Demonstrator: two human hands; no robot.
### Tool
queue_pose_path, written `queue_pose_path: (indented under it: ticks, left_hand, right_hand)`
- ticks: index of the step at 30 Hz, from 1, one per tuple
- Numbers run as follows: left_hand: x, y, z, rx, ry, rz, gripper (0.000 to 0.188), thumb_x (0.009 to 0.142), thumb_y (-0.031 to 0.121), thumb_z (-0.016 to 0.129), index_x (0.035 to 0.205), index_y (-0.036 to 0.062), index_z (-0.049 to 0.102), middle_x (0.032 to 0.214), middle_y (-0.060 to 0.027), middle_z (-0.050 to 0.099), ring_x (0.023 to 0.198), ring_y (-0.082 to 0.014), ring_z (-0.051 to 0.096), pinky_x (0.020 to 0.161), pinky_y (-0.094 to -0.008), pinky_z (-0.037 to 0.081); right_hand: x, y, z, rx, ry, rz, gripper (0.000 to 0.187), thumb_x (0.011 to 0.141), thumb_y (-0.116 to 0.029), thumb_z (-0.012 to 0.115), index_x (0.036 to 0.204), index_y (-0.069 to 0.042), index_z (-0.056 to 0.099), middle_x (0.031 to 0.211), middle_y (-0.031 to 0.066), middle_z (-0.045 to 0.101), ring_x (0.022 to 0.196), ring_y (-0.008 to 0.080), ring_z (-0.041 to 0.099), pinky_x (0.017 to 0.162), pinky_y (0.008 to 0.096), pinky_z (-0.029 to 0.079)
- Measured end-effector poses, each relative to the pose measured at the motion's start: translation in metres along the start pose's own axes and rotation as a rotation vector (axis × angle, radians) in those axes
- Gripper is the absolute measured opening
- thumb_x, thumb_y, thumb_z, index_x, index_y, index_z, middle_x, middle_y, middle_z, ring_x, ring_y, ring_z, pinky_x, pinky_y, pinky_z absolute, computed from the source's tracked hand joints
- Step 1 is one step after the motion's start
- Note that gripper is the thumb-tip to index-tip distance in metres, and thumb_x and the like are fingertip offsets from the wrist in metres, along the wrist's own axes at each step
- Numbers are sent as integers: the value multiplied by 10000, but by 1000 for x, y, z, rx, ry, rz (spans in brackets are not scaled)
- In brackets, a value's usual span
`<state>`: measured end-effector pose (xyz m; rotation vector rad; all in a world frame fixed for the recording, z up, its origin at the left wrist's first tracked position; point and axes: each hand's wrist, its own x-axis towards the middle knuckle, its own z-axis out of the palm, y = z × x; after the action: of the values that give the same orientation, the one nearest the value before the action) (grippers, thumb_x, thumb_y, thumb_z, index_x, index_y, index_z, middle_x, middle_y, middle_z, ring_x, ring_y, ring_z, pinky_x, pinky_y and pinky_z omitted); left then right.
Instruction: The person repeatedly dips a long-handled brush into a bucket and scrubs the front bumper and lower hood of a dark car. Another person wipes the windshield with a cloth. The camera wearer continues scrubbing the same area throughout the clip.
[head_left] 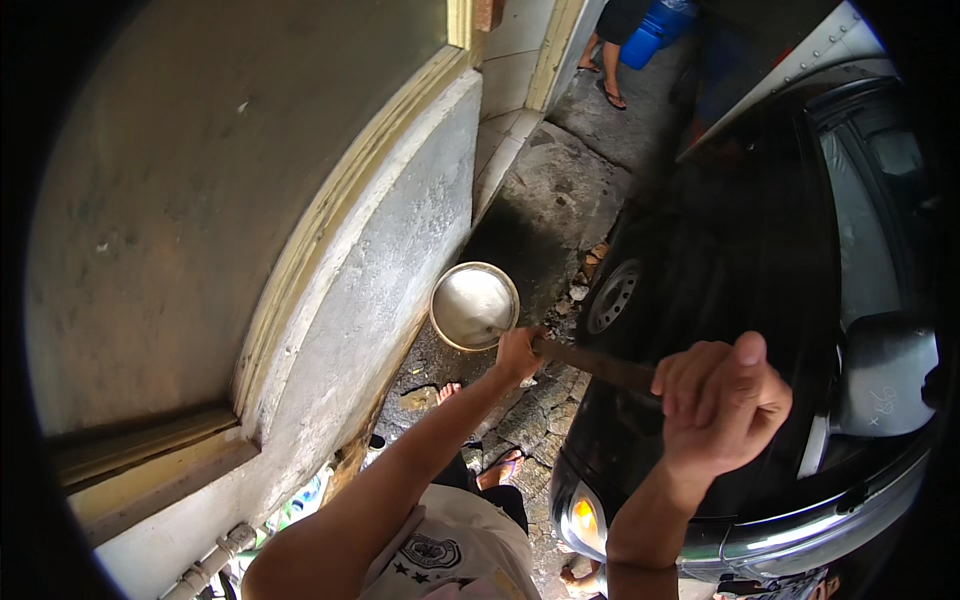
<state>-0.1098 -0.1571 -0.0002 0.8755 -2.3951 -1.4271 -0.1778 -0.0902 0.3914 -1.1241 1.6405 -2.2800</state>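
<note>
A long brown wooden stick point(600, 366) slants across in front of me, down toward a round pot point(436, 316) on the ground. Pale, whitish contents fill the pot, and the stick's low end appears to reach into it at the right side. My left hand point(519, 354) is closed around the stick close to the pot's rim. Higher up and nearer to me, my right hand point(722, 405) wraps the upper end, with its thumb pointing up. Its palm hides the stick's tip.
A rough grey wall point(385, 200) runs along the left of the pot. At the right stands a black vehicle point(720, 270) with its wheel near the pot. Broken stone paving point(530, 415) lies underfoot. A person's legs point(608, 60) and a blue container point(645, 40) are farther ahead.
</note>
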Motion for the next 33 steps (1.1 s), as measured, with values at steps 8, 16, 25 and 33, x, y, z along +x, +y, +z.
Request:
queue_pose_path:
  ticks: [8,16,25,33]
  left_hand:
    - [57,-45,-33,111,-111,84,405,676,165,770,1080,162,737,913,-126,733,876,-331,697,819,-444,541]
    - [-12,-47,-36,112,86,-102,236,715,181,746,944,126,747,871,-150,726,845,-355,696,777,-468,547]
    - [49,-6,-2,16,-70,101,413,696,209,737,1108,178,737,924,-111,739,851,-337,708,778,-449,547]
    - [69,-53,-37,69,-62,104,440,660,155,728,1099,161,737,929,-106,735,869,-326,704,801,-430,549]
  right_hand:
    - [-28,30,9,107,26,-88,578,1054,-256,447,510,-69,389,445,66,467,379,154,459,385,303,444]
    - [-9,36,-13,198,-31,135,571,1057,-159,428,498,-64,370,435,60,447,347,127,408,351,282,383]
    - [11,18,-4,-166,65,-52,551,1040,-124,481,502,-46,389,424,38,441,352,98,432,348,257,352]
    - [0,50,12,276,46,-100,506,1022,-98,474,526,-5,432,461,70,481,385,152,479,361,295,412]
